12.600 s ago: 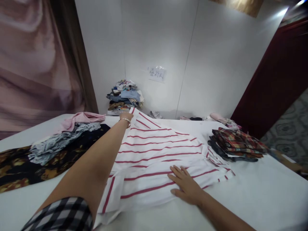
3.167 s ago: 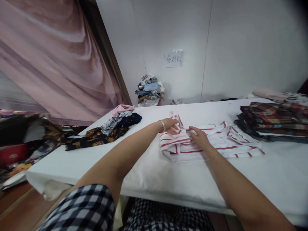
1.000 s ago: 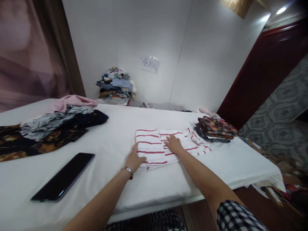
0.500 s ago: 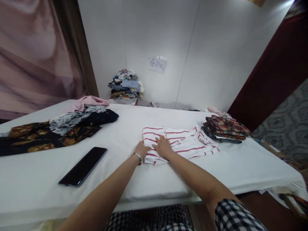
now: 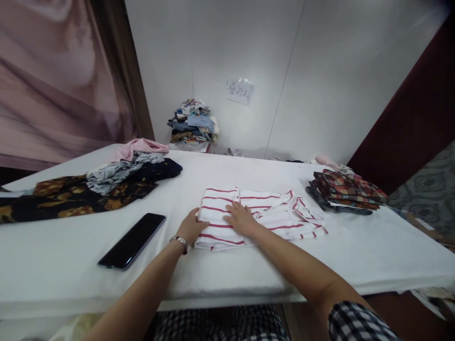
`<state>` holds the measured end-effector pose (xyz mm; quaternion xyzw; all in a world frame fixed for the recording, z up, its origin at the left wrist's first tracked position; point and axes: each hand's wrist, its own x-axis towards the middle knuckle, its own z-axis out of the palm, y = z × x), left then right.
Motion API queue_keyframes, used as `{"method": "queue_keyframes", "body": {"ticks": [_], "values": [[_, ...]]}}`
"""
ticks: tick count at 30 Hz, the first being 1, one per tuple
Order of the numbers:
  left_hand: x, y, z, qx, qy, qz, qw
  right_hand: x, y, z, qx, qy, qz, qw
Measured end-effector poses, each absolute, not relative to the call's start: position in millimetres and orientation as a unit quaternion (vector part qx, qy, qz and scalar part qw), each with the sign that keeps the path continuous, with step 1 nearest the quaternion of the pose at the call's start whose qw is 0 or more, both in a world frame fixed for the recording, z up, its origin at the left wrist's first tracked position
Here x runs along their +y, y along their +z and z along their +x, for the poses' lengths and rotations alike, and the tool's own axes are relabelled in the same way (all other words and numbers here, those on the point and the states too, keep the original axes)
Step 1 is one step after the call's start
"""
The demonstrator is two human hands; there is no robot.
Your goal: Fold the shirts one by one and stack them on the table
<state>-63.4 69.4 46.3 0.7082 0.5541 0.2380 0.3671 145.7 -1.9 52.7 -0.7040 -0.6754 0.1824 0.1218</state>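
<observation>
A white shirt with red stripes (image 5: 270, 214) lies folded into a narrow band on the white table (image 5: 355, 246). My left hand (image 5: 191, 228) rests at the band's left end, fingers at the edge of the cloth, a bracelet on the wrist. Beside it, my right hand (image 5: 241, 219) lies flat on top of the folded left part, fingers spread. Neither hand lifts the cloth.
A black phone (image 5: 133, 239) lies left of my hands. Dark floral, grey and pink garments (image 5: 103, 182) are heaped at the far left. A folded plaid stack (image 5: 346, 190) sits at the right. Clothes (image 5: 194, 124) are piled by the wall under a paper label (image 5: 240, 91).
Both hands stay on the left end of the striped shirt. The left hand has slid slightly outward along the edge; the view has shifted a little.
</observation>
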Motion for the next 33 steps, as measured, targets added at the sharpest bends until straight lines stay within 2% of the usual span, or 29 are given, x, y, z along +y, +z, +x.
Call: {"method": "queue_keyframes", "body": {"ticks": [3,6,10,13,17,24,27,30,33], "values": [[50,47,-61,0.528,0.262,0.777,0.220,6,62,158,-0.661,0.153,-0.722,0.135],[28,45,-57,0.399,0.290,0.867,0.067,22,64,170,-0.648,0.117,-0.742,0.125],[8,30,-61,0.278,0.184,0.943,0.010,44,54,178,-0.673,0.103,-0.726,0.097],[1,18,-73,0.256,0.143,0.956,0.012,51,42,181,-0.672,0.128,-0.726,0.067],[-10,15,-86,0.260,0.159,0.952,0.036,52,32,182,-0.671,0.126,-0.728,0.068],[-20,37,-90,0.354,0.174,0.887,0.240,53,48,185,-0.664,0.166,-0.724,0.085],[-11,45,-93,0.404,0.234,0.840,0.278,44,65,187,-0.635,0.207,-0.737,0.105],[0,50,-98,0.455,0.274,0.807,0.257,23,67,186,-0.624,0.139,-0.758,0.129],[13,57,-98,0.502,0.229,0.789,0.270,3,55,185,-0.637,0.096,-0.758,0.106]]}}
